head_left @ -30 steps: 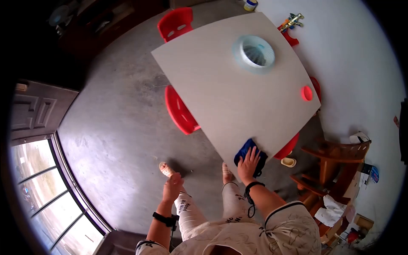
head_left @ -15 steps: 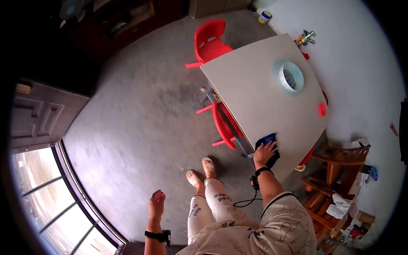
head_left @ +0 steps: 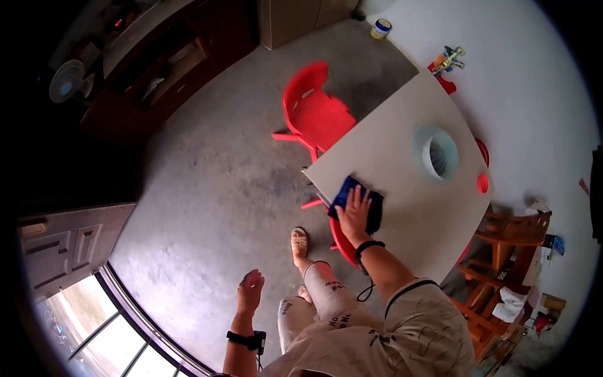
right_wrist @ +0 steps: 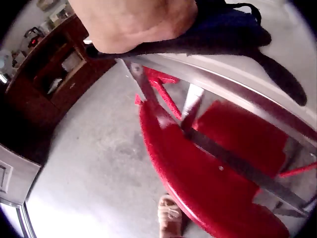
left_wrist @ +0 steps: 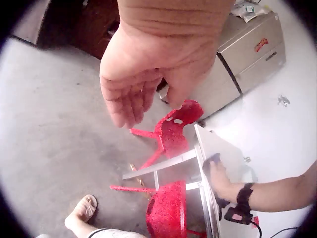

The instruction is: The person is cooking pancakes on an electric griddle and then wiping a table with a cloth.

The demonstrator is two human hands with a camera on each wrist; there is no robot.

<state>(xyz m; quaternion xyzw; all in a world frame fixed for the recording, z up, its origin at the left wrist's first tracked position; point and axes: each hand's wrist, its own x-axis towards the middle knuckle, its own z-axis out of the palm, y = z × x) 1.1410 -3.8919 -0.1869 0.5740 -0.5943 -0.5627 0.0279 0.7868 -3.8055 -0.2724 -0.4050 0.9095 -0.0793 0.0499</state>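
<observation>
My right hand (head_left: 353, 218) presses flat on a folded dark blue cloth (head_left: 375, 211), fingers spread and straight. The cloth lies on the light tabletop (head_left: 408, 245), along its left edge near the far left corner. In the right wrist view, a dark strip of the cloth (right_wrist: 223, 39) hangs at the table edge, and the fingers are hidden behind the wrist. Away from the table, over the floor, my left hand (head_left: 250, 293) hangs with nothing in it. Its fingers (left_wrist: 130, 101) are loosely bent in the left wrist view.
A pale round basket (head_left: 443, 156) and a small red round object (head_left: 482, 183) stand on the table's right half. One red chair (head_left: 317, 116) is at the far left corner; another red chair (right_wrist: 198, 173) sits under the left edge. A wooden chair (head_left: 496, 283) is at the right.
The right hand has slid the cloth along the table's left edge, from the near corner toward the far left one. The person has stepped forward; the left hand still hangs free.
</observation>
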